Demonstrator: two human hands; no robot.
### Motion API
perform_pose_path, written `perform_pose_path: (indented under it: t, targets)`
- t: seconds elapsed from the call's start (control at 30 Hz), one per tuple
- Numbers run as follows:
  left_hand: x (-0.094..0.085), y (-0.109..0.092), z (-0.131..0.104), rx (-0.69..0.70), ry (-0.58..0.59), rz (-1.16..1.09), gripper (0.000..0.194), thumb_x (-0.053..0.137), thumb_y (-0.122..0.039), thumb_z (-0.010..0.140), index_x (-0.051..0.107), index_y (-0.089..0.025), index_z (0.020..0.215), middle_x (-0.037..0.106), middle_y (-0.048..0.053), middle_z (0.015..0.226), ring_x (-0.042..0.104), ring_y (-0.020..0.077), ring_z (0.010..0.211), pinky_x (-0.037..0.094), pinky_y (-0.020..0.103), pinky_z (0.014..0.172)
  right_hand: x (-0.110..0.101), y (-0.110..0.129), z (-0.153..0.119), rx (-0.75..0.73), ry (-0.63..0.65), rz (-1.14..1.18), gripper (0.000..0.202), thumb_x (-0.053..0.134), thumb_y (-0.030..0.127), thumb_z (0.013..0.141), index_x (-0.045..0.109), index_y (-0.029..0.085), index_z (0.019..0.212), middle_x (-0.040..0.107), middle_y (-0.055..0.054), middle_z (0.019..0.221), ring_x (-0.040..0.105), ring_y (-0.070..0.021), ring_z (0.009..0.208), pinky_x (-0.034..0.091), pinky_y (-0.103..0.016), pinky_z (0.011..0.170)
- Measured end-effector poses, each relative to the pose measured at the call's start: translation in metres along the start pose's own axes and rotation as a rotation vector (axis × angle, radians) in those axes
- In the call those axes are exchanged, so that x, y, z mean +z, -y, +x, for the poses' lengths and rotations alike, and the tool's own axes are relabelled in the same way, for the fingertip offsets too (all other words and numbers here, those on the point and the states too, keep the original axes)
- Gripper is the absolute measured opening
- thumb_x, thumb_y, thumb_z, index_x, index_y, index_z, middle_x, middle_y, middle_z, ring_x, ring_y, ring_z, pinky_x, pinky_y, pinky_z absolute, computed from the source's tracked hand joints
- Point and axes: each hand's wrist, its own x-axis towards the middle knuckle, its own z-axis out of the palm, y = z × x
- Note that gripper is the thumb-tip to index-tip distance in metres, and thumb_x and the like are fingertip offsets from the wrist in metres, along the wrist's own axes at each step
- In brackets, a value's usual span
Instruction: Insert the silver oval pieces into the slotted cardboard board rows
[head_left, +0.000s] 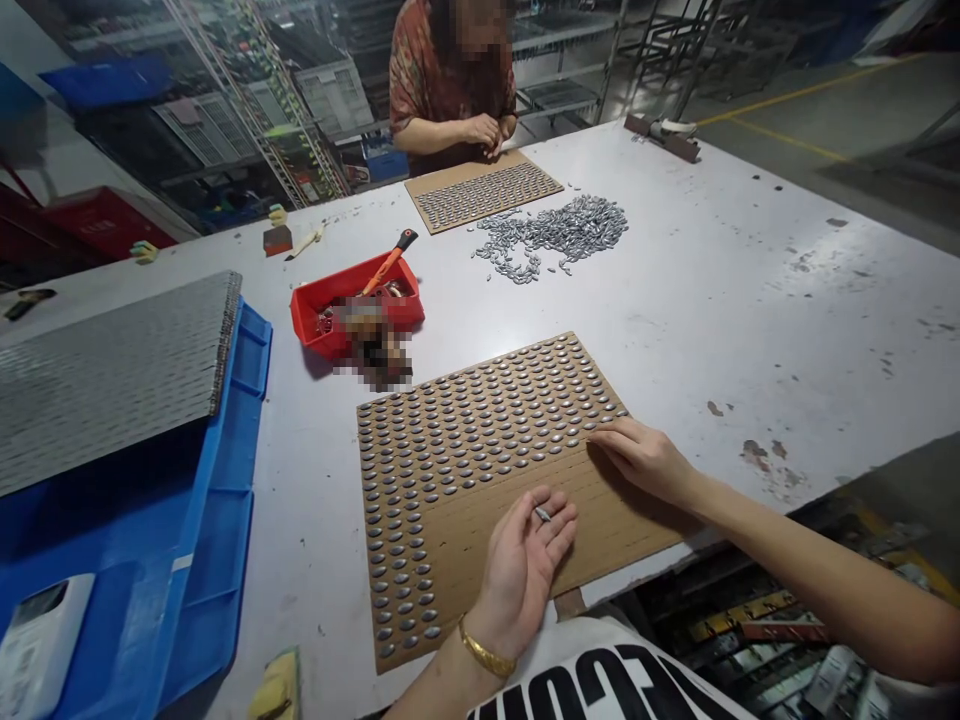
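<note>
A sheet of brown cardboard (517, 525) lies in front of me, with rows of small, shiny, pointed-oval metal pieces (480, 420) across its far part and down its left side. My left hand (529, 550) is palm up over the bare cardboard, fingers loosely curled. One pointed-oval metal piece (542, 514) rests on its fingers. At the right end of the nearest rows, my right hand (645, 458) touches the board with thumb and fingertips pressed together. Whatever is between those fingertips is hidden.
Beyond the board lie a heap of loose metal pieces (577, 228) and a red bin (319, 300) with an orange-handled tool (390, 262). A blue crate (217, 560) with stacked grey sheets (112, 370) stands left. Across the table, a person (450, 110) works at another cardboard sheet (435, 187).
</note>
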Motion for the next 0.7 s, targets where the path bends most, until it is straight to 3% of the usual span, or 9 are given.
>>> perform_pose_path:
  t: [0.33, 0.57, 0.7]
  targets:
    - [-0.001, 0.001, 0.001, 0.013, 0.002, 0.002, 0.025, 0.059, -0.032, 0.086, 0.058, -0.012, 0.101, 0.066, 0.014, 0.103, 0.068, 0.0218, 0.092, 0.051, 0.034, 0.089, -0.007, -0.004, 0.004, -0.158, 0.179, -0.211, 0.028, 0.042, 0.013, 0.094, 0.063, 0.016, 0.111, 0.063, -0.012, 0.104, 0.056, -0.0225, 0.094, 0.052, -0.034, 0.075]
    - [0.003, -0.005, 0.001, 0.004, 0.028, -0.015, 0.027, 0.057, -0.033, 0.087, 0.055, -0.011, 0.103, 0.064, 0.017, 0.111, 0.065, 0.0261, 0.103, 0.048, 0.036, 0.095, -0.008, -0.003, 0.003, -0.078, 0.131, -0.1, 0.032, 0.039, 0.01, 0.093, 0.061, 0.02, 0.113, 0.062, -0.01, 0.105, 0.057, -0.021, 0.096, 0.052, -0.035, 0.08]
    - [0.007, -0.01, 0.001, -0.012, 0.038, -0.04, 0.028, 0.057, -0.035, 0.087, 0.054, -0.012, 0.104, 0.062, 0.018, 0.117, 0.063, 0.0268, 0.108, 0.047, 0.037, 0.097, -0.01, 0.025, 0.005, 0.023, 0.046, 0.055, 0.029, 0.047, 0.017, 0.092, 0.057, 0.022, 0.119, 0.061, -0.01, 0.108, 0.058, -0.0211, 0.097, 0.052, -0.035, 0.081]
